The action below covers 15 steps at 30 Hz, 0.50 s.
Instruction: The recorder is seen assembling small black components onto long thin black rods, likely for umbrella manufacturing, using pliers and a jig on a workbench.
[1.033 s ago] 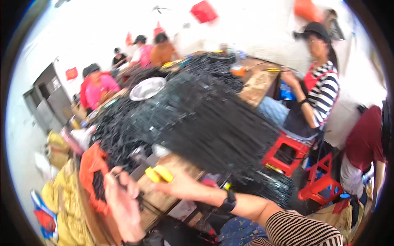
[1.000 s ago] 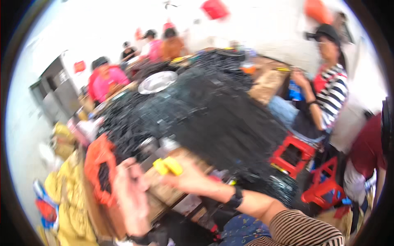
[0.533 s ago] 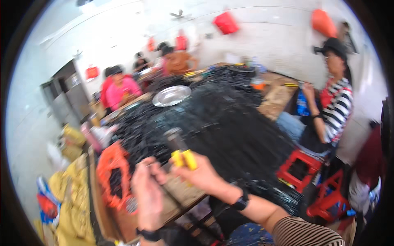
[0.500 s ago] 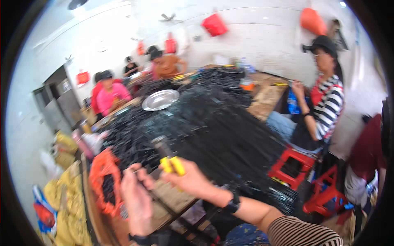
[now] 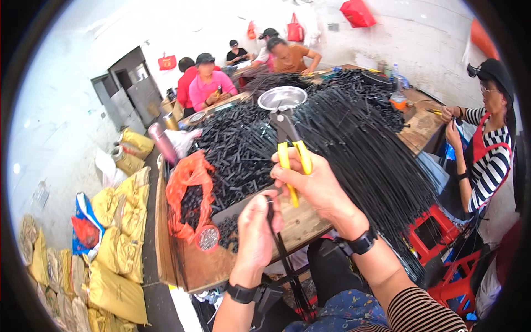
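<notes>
The right hand (image 5: 321,185) grips yellow-handled pliers (image 5: 291,149) above the table (image 5: 298,221), fingers wrapped round the handles. The left hand (image 5: 257,235) pinches a thin black rod (image 5: 285,260) just below.

left hand (image 5: 255,235): bare, no glove, no ring to be seen.
left wrist: black watch (image 5: 241,292) on a plain dark strap; its face cannot be made out.
left forearm: bare from the watch down to the lower edge.
right hand (image 5: 315,185): bare, no glove.
right wrist: black band (image 5: 360,243) with a thick, blocky case.
right forearm: bare below the band.
right sleeve (image 5: 423,314): pushed up, dark with thin pale cross stripes.
lap (image 5: 348,314): blue cloth with small coloured flecks, at the lower edge.
</notes>
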{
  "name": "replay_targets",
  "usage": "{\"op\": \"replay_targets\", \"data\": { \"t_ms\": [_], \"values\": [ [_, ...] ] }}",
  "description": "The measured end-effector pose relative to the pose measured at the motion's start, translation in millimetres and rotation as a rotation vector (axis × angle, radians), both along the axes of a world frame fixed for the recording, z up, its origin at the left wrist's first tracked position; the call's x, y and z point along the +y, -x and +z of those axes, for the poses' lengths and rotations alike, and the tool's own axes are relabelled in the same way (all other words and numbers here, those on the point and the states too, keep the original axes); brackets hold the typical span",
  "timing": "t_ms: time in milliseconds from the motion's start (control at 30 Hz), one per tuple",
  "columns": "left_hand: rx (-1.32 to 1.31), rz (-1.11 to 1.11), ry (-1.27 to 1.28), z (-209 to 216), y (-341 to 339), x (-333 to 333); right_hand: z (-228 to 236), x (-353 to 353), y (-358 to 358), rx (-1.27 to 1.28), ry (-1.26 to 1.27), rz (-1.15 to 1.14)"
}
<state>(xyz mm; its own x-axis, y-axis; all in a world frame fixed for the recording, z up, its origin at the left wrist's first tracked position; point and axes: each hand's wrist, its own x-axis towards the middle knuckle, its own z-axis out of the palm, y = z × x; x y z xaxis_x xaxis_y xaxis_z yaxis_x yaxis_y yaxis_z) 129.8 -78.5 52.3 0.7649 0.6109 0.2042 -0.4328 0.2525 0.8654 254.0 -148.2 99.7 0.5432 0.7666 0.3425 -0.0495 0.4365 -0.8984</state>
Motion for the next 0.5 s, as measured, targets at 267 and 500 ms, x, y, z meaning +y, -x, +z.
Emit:
{"op": "replay_targets", "data": {
  "t_ms": [267,500],
  "values": [
    [-0.003,-0.038,0.011,-11,6,11,-36,-10,19,0.024,0.112,0.084],
    [-0.037,-0.012,0.054,-12,2,8,-43,-5,20,0.099,0.110,0.082]
  ]
}}
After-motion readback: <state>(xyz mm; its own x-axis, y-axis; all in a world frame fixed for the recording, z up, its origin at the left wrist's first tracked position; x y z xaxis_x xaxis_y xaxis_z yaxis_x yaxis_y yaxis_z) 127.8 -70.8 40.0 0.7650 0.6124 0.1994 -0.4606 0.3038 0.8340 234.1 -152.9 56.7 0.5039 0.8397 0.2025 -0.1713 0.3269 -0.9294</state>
